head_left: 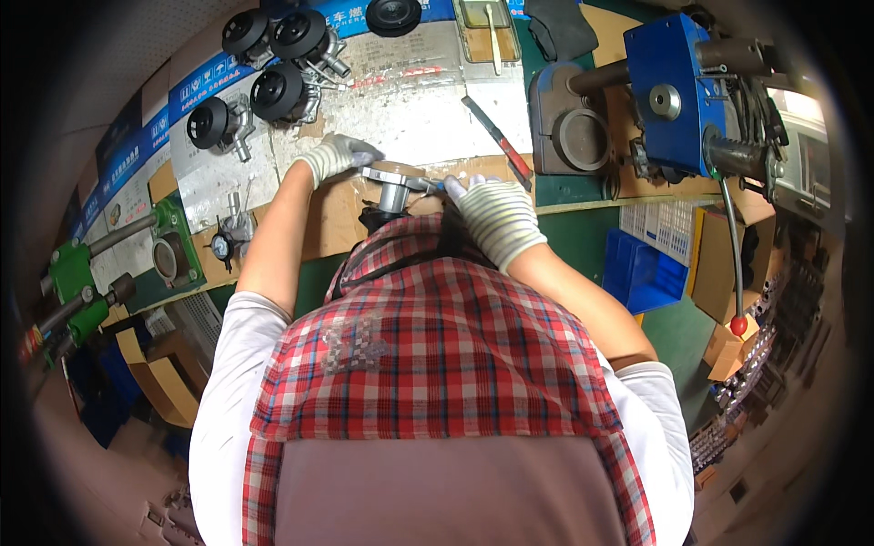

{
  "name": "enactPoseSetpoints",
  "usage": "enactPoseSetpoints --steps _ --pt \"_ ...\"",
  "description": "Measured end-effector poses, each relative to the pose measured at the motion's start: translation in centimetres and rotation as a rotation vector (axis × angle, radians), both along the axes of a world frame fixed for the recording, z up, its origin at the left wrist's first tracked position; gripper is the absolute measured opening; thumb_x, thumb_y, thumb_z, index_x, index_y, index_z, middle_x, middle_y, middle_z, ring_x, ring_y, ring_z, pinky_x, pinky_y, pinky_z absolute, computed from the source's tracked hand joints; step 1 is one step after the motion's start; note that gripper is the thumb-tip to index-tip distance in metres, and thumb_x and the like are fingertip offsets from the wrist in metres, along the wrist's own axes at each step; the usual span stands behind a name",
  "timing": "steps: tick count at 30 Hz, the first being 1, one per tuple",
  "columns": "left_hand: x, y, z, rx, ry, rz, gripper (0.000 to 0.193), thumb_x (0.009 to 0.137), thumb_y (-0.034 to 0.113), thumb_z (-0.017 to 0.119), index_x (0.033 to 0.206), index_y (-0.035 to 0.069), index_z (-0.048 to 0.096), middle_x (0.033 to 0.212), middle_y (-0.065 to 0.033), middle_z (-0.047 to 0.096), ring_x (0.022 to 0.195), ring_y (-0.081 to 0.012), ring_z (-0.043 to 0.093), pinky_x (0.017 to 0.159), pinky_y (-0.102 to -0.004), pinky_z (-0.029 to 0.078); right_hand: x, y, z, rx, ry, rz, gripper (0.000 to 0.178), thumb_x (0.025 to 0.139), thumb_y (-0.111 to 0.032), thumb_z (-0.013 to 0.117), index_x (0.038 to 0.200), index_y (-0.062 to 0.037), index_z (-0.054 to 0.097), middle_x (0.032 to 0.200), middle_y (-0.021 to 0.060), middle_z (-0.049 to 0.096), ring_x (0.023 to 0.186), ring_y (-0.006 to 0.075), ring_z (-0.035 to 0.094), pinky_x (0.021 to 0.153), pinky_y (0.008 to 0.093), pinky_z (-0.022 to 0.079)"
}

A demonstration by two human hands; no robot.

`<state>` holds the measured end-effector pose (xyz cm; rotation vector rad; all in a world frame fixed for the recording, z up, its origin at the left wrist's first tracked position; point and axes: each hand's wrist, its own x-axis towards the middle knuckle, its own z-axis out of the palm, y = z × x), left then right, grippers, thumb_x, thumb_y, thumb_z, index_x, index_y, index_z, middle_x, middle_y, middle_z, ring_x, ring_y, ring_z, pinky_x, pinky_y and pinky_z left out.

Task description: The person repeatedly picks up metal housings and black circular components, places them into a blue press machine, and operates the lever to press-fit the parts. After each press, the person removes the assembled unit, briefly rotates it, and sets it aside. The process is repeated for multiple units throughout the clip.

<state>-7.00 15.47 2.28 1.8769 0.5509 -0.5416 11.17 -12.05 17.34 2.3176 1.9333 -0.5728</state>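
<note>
Close in front of my body stands a metal part with a round, brownish disc-shaped top and a silver cylindrical neck below it; its base is hidden by my plaid apron. My left hand, in a striped knit glove, lies at the far left edge of this part with its fingers stretched out. Whether the fingertips touch the disc I cannot tell. On the other side, my gloved right hand has its fingers closed beside the part, around something small with a bit of blue showing; its kind is hidden.
Several water pumps with black pulleys stand at the far left. A dial gauge lies near a green press. A red-handled tool, a tray with a brush and a blue press with a long lever are to the right.
</note>
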Motion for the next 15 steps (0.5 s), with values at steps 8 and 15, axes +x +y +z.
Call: enactPoseSetpoints --steps 8,15 --pt "-3.2 -3.0 4.0 -0.207 0.335 0.204 0.071 0.093 0.069 0.052 0.112 0.004 0.073 0.098 -0.0118 0.074 0.088 -0.0201 0.068 0.083 -0.0351 0.053 8.1 -3.2 -10.4 0.029 0.395 -0.808 0.039 0.097 -0.025 0.057 0.133 -0.0106 0.056 0.118 0.0244 0.066 0.107 0.0416 0.064 0.095 0.0469 0.049" --pt "-1.3 -8.8 -0.5 -0.135 0.042 0.155 0.070 0.085 0.057 0.072 0.126 0.001 0.064 0.119 -0.0154 0.069 0.108 -0.0262 0.063 0.096 -0.0381 0.049 8.5 -1.0 -12.4 0.180 0.030 -0.824 0.050 0.092 -0.034 0.064 0.137 -0.0136 0.056 0.128 0.0186 0.059 0.118 0.0387 0.056 0.100 0.0482 0.046"
